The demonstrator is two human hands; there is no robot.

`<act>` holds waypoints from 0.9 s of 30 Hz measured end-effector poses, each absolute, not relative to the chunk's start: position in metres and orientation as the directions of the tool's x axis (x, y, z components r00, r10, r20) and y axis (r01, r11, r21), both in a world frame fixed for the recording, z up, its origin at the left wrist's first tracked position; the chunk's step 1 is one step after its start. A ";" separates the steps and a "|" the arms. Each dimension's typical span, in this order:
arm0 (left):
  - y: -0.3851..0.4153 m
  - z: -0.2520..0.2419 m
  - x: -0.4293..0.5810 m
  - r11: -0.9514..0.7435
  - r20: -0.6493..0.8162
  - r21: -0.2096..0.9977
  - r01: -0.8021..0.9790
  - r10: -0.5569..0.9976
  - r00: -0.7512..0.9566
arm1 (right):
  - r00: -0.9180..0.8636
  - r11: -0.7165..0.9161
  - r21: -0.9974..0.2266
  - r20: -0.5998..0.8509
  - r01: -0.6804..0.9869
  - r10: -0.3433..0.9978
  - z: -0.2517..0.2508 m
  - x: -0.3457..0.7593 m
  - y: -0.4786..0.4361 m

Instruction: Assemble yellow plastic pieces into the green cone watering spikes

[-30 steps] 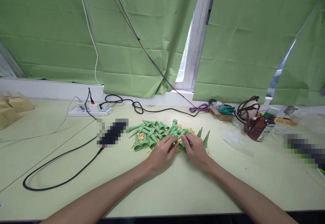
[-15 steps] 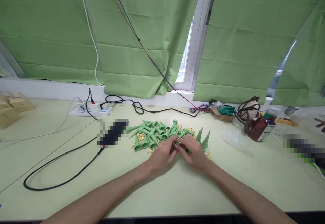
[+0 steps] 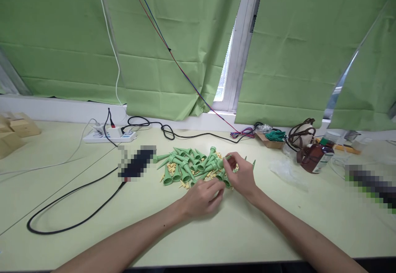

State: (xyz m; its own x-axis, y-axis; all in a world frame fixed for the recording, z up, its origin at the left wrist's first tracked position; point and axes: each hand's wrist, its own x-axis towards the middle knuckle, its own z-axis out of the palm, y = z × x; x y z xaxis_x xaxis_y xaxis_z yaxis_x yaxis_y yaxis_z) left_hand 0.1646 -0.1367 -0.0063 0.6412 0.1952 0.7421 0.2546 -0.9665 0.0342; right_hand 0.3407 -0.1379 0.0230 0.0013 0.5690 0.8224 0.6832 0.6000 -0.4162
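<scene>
Our pale green table (image 3: 216, 236) carries a heap of green cones (image 3: 182, 165) at its middle. Our right hand (image 3: 243, 178) pinches one green cone (image 3: 216, 163) at the heap's right edge. Our left hand (image 3: 202, 198) curls at the near edge; we cannot tell whether it grips anything. Small yellow pegs (image 3: 171, 167) lie scattered among the cones.

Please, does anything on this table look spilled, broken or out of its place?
Nothing looks broken. The green cones lie in a loose heap pointing all ways, with small yellow pieces scattered among them, as if poured out. The right hand pinches one cone.
</scene>
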 end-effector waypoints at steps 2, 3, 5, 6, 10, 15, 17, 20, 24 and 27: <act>-0.139 -0.007 0.165 -0.970 0.688 -0.020 0.241 0.161 0.707 | -0.075 0.578 -0.406 0.770 0.708 0.634 0.030 0.337 -0.133; -0.140 -0.008 0.166 -0.972 0.669 -0.034 0.233 0.152 0.728 | -0.110 0.570 -0.397 0.745 0.720 0.658 0.035 0.334 -0.130; -0.141 -0.010 0.167 -0.973 0.647 -0.044 0.225 0.144 0.749 | -0.144 0.550 -0.378 0.713 0.745 0.686 0.045 0.328 -0.122; -0.142 -0.011 0.167 -0.973 0.640 -0.044 0.226 0.146 0.755 | -0.147 0.537 -0.366 0.708 0.760 0.690 0.050 0.325 -0.116; -0.142 -0.011 0.167 -0.971 0.596 -0.024 0.237 0.176 0.783 | -0.124 0.456 -0.315 0.696 0.833 0.707 0.064 0.308 -0.081; -0.144 -0.008 0.167 -0.970 0.574 -0.012 0.242 0.191 0.796 | -0.074 0.296 -0.331 0.545 0.896 0.835 0.061 0.289 -0.031; -0.145 -0.008 0.167 -0.970 0.573 -0.011 0.241 0.192 0.797 | -0.056 0.221 -0.315 0.458 0.923 0.887 0.056 0.285 -0.017; -0.145 -0.009 0.168 -0.972 0.569 -0.003 0.236 0.192 0.800 | -0.041 0.182 -0.304 0.416 0.935 0.908 0.050 0.283 -0.004; -0.143 -0.012 0.169 -0.973 0.542 0.008 0.230 0.198 0.817 | -0.031 0.139 -0.282 0.355 0.949 0.934 0.046 0.286 0.003; -0.143 -0.013 0.169 -0.974 0.534 0.008 0.225 0.194 0.823 | -0.030 0.122 -0.266 0.324 0.956 0.945 0.044 0.287 0.004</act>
State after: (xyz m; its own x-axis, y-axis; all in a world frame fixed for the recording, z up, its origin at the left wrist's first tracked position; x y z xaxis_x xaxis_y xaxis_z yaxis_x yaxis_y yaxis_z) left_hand 0.1687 -0.1430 -0.0125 0.8226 0.1943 0.5344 0.2247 -0.9744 0.0084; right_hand 0.2868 0.0039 0.0436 -0.0304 0.9455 0.3242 0.9562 0.1219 -0.2659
